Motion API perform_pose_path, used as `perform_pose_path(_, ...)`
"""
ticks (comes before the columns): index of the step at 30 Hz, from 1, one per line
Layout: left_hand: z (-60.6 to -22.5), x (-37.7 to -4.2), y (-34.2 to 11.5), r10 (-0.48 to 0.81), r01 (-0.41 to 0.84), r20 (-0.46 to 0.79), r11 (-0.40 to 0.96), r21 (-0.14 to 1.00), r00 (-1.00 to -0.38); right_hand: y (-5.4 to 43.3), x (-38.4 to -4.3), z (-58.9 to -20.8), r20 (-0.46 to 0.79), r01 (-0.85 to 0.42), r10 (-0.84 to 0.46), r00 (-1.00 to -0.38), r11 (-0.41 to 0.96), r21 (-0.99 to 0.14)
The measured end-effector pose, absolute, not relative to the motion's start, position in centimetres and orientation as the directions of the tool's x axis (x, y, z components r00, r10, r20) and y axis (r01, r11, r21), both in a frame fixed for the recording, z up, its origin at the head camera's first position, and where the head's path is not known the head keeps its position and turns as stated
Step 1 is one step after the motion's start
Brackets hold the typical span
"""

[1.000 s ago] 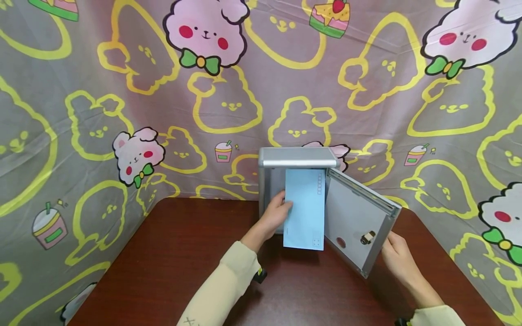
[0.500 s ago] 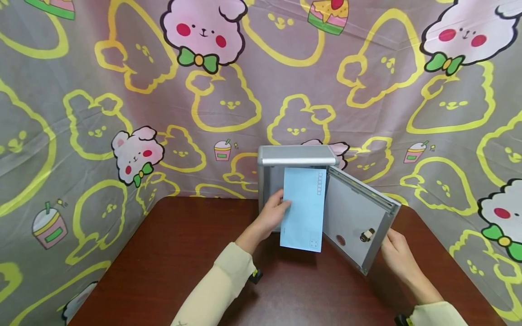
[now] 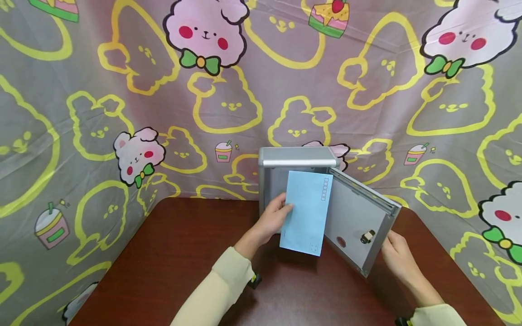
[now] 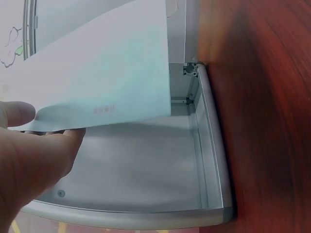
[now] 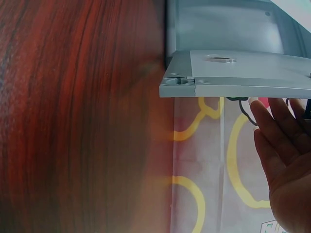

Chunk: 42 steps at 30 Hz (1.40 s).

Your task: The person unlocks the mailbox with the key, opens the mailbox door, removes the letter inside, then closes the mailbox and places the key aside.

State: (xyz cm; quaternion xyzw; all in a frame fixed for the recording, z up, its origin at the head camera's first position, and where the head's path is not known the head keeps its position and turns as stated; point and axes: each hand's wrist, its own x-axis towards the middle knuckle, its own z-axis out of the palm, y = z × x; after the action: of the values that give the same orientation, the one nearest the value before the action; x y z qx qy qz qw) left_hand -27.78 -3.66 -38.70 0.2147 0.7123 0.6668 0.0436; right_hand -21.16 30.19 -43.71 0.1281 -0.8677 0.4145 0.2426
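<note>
A light blue envelope with small printed squares stands nearly upright before the metal letter box. My left hand pinches its left edge, thumb in front and fingers behind, as the left wrist view also shows with the hand at the envelope's border. The box's door is swung out to the right, its lock and a round hole on the inner face. Beyond the door's free edge is my right hand; in the right wrist view its extended fingers reach up to the door's outer side.
A dark red-brown wooden table bears the box near its back edge. Behind it hangs a grey-pink cloth printed with cartoon animals, which also runs along both sides.
The envelope has come slightly out from the box and tilted, its top shifting right and its bottom left. The left hand turned with it. The door and right hand stay nearly still.
</note>
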Motion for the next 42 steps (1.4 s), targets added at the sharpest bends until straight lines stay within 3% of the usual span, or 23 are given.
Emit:
perform_pose_path(10,-38.8,-26.9,-4.1,0.423,0.377,0.326,0.04,0.926,-0.845,30.2,-21.1,-43.7,0.532,-0.43,-0.02,-0.847,0.614,-0.662)
perform_pose_path(22,-39.0,-25.4,-4.6,0.552,0.644,0.408,0.341,0.685,-0.727,30.2,-21.2,-43.5,0.544,-0.44,-0.022,-0.839,0.617,-0.653)
perform_pose_path(27,-39.4,-24.7,-4.7,0.613,0.724,0.405,0.463,0.511,-0.678,30.3,-21.3,-43.7,0.539,-0.434,-0.016,-0.842,0.612,-0.661)
perform_pose_path(32,-39.9,-24.1,-4.7,0.662,0.771,0.402,0.588,0.245,-0.633,30.3,-21.4,-43.9,0.54,-0.434,-0.011,-0.842,0.608,-0.665)
perform_pose_path(37,-40.3,-23.8,-4.5,0.688,0.754,0.373,0.655,0.048,-0.622,30.2,-21.2,-43.7,0.546,-0.444,-0.021,-0.838,0.609,-0.657)
perform_pose_path(42,-41.2,-23.5,-4.2,0.714,0.733,0.305,0.677,-0.069,-0.63,30.2,-21.2,-43.7,0.539,-0.435,-0.015,-0.842,0.611,-0.662)
